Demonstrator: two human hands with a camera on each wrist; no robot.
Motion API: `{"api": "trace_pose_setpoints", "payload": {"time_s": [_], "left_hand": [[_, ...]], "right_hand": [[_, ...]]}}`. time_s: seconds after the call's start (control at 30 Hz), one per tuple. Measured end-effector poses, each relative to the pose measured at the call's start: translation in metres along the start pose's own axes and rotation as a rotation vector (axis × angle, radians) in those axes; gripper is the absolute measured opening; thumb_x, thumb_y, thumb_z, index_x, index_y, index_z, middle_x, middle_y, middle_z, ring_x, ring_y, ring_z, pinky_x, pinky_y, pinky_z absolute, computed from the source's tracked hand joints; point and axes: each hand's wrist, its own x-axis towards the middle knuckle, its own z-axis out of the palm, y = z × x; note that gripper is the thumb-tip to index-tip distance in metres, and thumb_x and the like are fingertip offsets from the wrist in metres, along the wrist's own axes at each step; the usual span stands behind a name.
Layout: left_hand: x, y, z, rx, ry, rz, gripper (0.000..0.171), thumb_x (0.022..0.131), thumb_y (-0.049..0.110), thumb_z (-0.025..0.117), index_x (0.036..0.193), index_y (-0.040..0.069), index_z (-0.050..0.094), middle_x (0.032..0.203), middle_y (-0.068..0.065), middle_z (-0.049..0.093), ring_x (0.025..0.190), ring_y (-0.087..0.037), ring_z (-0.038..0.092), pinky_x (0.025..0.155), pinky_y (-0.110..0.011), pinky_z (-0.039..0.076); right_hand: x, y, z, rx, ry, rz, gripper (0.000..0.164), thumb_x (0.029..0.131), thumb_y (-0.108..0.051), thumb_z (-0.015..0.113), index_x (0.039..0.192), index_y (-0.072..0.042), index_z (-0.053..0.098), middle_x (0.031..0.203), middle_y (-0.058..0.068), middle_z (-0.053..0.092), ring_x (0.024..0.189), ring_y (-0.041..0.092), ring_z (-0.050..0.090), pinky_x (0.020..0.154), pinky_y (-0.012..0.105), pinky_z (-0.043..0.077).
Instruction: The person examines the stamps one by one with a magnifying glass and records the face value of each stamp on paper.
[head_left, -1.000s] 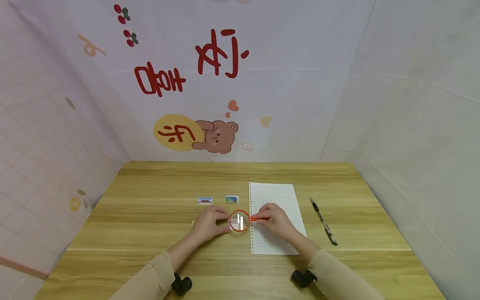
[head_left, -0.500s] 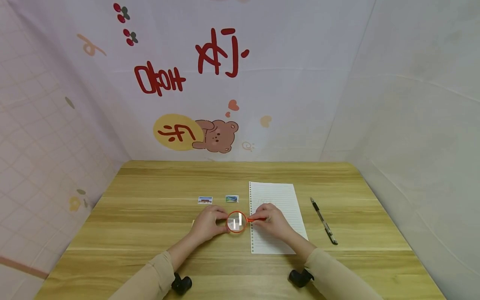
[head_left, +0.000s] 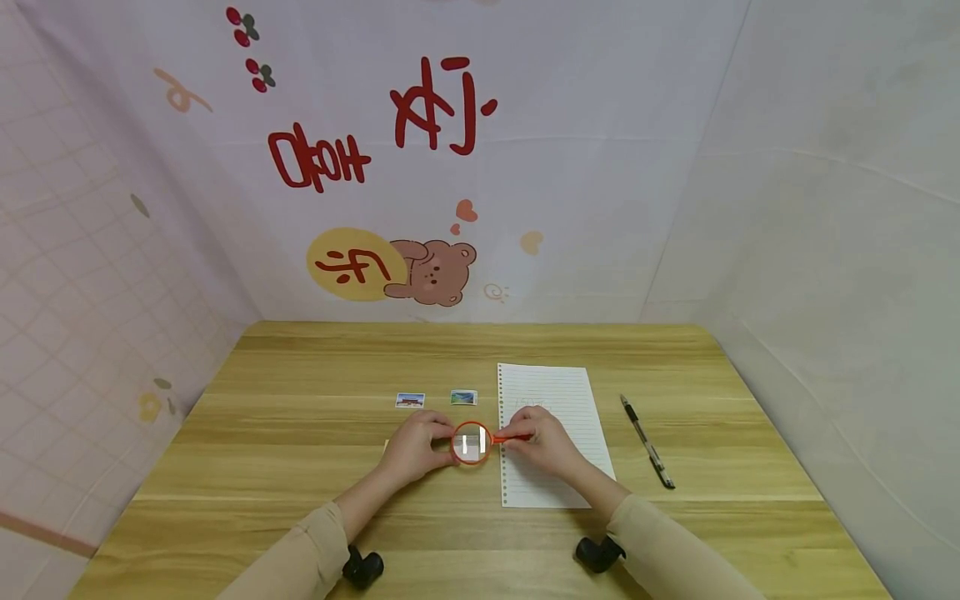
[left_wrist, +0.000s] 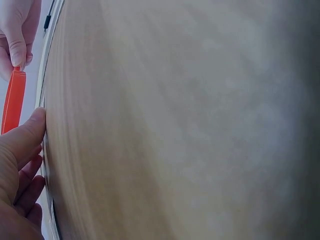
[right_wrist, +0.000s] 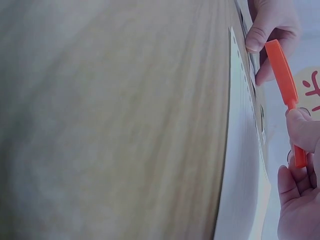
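In the head view, my right hand (head_left: pixel 546 442) pinches the orange handle of a magnifying glass (head_left: pixel 471 443), also seen edge-on in the right wrist view (right_wrist: pixel 282 72). Its round lens, with bright glare on it, is held above a small pale, flat piece of paper (right_wrist: pixel 252 62), mostly hidden in the head view. My left hand (head_left: pixel 412 450) rests on the table at that piece's left side, thumb and fingertips spread at its edges. The lens overlaps those fingertips. Beyond the left hand lie two picture stamps, one with a red building (head_left: pixel 410 401), one green-blue (head_left: pixel 463 397).
A lined sheet (head_left: pixel 551 492) with faint writing lies partly under my right hand. A black pen (head_left: pixel 648 443) is to its right. A small yellowish edge (head_left: pixel 386 446) peeks out beside my left hand. Printed cloth walls surround the wooden table (head_left: pixel 337 358).
My right hand has shifted the magnifying glass slightly left, closer over my left fingertips, then nearly stopped. The left hand has stayed in place.
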Motion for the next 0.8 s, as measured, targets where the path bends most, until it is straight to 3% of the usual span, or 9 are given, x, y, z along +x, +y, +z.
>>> {"api": "trace_pose_setpoints", "payload": {"time_s": [0.8], "left_hand": [[0.0002,-0.0007,-0.0002,0.006,0.006,0.018,0.032,0.070,0.027,0.091,0.097,0.012,0.080,0.105,0.000,0.068,0.103,-0.021,0.060,0.090,-0.040,0.050]], "right_hand": [[-0.0015,0.0028,-0.0014,-0.005,0.016,-0.005,0.016,0.079,-0.010,0.082,0.094,-0.016,0.082,0.087,-0.010,0.064,0.086,0.012,0.055,0.074,0.030,0.047]]}}
